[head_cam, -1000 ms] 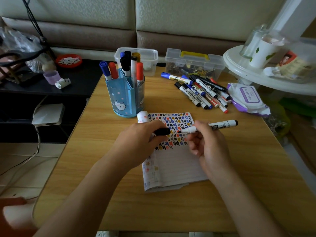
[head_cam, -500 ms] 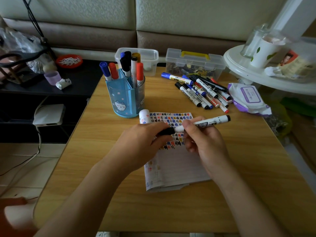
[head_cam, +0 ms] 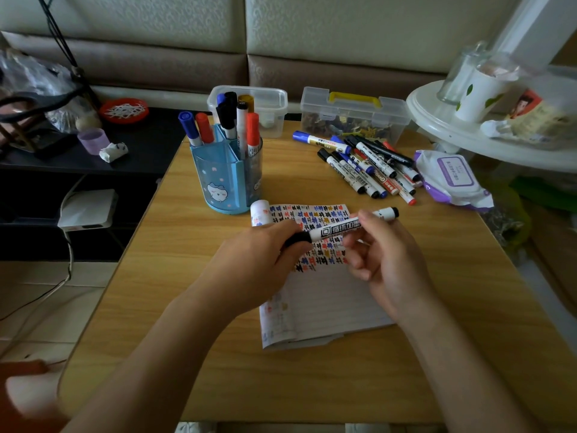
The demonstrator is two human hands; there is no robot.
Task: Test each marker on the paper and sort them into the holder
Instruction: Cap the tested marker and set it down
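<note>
Wood-grain desk (head_cam: 187,307), sofa behind. Above the paper (head_cam: 327,304) at mid-desk, the left hand (head_cam: 249,260) pinches the cap (head_cam: 298,238) and the right hand (head_cam: 384,260) grips the marker (head_cam: 340,228). It looks light, stiff and smooth; best held mid-barrel. The holder (head_cam: 224,179) stands near the far-left edge.

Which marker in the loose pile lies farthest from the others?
The blue-capped marker at the pile's far left edge; it sticks out toward the holder, while the rest overlap.
</note>
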